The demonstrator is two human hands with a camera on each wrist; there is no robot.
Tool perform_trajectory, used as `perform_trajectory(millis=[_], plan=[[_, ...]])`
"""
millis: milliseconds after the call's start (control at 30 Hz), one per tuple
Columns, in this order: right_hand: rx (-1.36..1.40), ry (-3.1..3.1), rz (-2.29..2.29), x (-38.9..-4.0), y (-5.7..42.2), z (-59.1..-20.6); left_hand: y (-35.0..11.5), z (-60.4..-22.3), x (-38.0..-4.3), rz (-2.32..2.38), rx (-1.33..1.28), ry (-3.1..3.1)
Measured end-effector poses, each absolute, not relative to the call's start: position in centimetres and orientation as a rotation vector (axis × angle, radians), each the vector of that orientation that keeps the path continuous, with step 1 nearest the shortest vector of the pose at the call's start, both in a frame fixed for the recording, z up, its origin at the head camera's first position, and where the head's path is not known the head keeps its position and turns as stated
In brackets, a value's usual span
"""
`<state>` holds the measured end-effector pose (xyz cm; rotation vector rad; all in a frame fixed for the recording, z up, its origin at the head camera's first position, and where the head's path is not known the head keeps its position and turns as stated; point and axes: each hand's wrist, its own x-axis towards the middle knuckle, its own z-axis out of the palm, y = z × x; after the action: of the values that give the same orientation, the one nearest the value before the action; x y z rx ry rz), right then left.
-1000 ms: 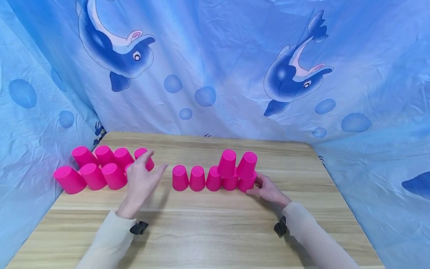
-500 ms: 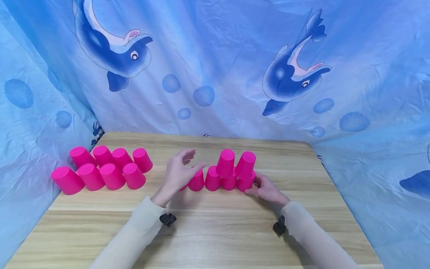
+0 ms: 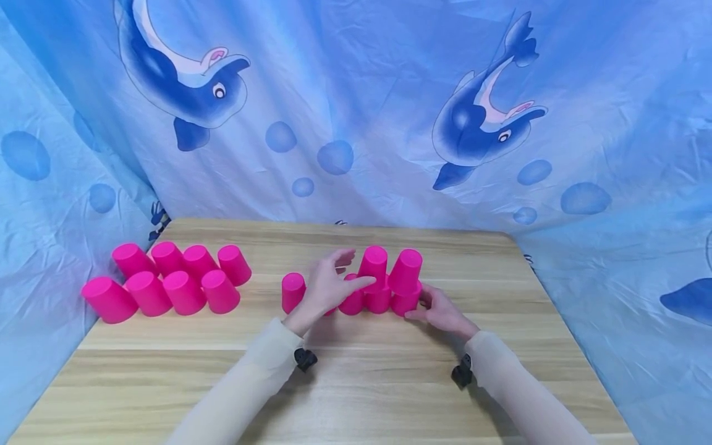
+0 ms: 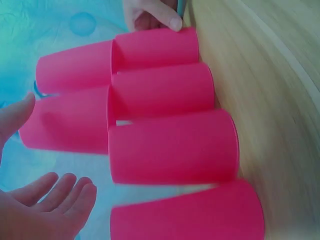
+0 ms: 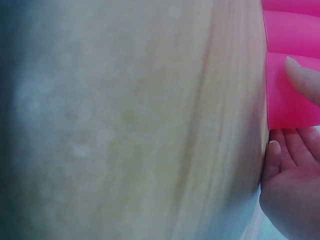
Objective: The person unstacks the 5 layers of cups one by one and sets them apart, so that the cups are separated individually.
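Observation:
Pink cups stand upside down in a row on the wooden table, and two more are set on top at the row's right end. My left hand (image 3: 325,284) is in front of the row, fingers spread and holding nothing. Its thumb overlaps the left upper cup (image 3: 374,262) in the head view; in the left wrist view a gap lies between thumb and fingers beside that cup (image 4: 70,120). My right hand (image 3: 445,313) holds the rightmost bottom cup (image 3: 404,303), thumb on its front and fingers at its far side. The right upper cup (image 3: 406,272) rests above it.
Several more upside-down pink cups (image 3: 185,293) stand in two rows at the table's left. The leftmost cup (image 3: 292,293) of the middle row shows left of my left hand. A blue curtain (image 3: 384,185) with dolphins hangs behind the wooden table (image 3: 389,383).
My left hand has moved right, from beside the left group of cups to the upper cups. My right hand has stayed at the rightmost bottom cup.

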<state>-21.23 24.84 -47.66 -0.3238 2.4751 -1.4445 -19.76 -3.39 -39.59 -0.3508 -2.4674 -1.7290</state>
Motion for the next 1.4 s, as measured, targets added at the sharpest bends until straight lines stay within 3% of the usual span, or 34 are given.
perform_trajectory(millis=[733, 1400], plan=[[-0.345, 2.459, -1.451, -21.2, 24.5, -47.8, -1.8, -39.6, -19.8, -1.701, -0.374, -2.444], [-0.358, 2.491, -1.429, -20.9, 24.7, -47.3, -9.3, -38.4, -16.7, -1.616, -0.279, -2.377]])
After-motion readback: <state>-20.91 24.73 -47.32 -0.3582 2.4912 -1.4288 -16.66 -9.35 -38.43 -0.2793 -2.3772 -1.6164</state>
